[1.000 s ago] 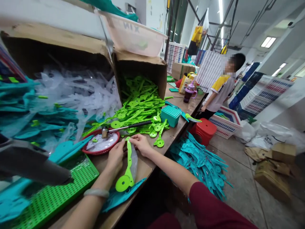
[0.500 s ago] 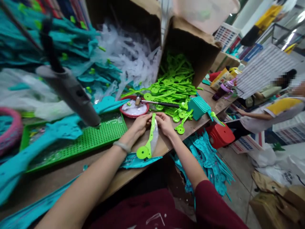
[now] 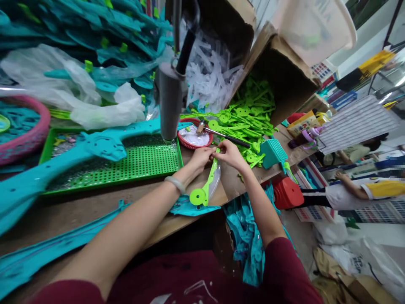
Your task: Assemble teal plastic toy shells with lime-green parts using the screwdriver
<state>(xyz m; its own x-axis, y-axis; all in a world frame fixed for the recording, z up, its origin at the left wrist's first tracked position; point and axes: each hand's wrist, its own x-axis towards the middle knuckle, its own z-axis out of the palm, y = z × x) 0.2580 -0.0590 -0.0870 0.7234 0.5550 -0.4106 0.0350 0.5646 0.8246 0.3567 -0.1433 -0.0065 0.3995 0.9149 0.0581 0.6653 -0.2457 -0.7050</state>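
Note:
A lime-green plastic arm piece (image 3: 207, 185) with a round disc at its near end stands in front of me. A translucent clear strip (image 3: 216, 177) runs along its right side. My left hand (image 3: 201, 160) is closed at the far tip of the green piece, thumb and fingers pinched together. On the other side of that tip, my right hand (image 3: 232, 155) pinches it with curled fingers. The exact grip and any small part between the fingertips are hidden. Under the disc end lies a turquoise plastic part (image 3: 186, 207) on the table edge.
A red basket (image 3: 193, 145) of white pieces holds a hammer (image 3: 221, 136) across its rim. Green pieces (image 3: 249, 114) spill from a cardboard box. A grey tool (image 3: 171, 101) hangs over the green tray (image 3: 152, 166). A red stool (image 3: 287, 193) and a co-worker (image 3: 351, 192) are right.
My view has turned, so the scene sits further right and lower at the right side. My right hand has come over the tip of the green piece, its fingers now more curled.

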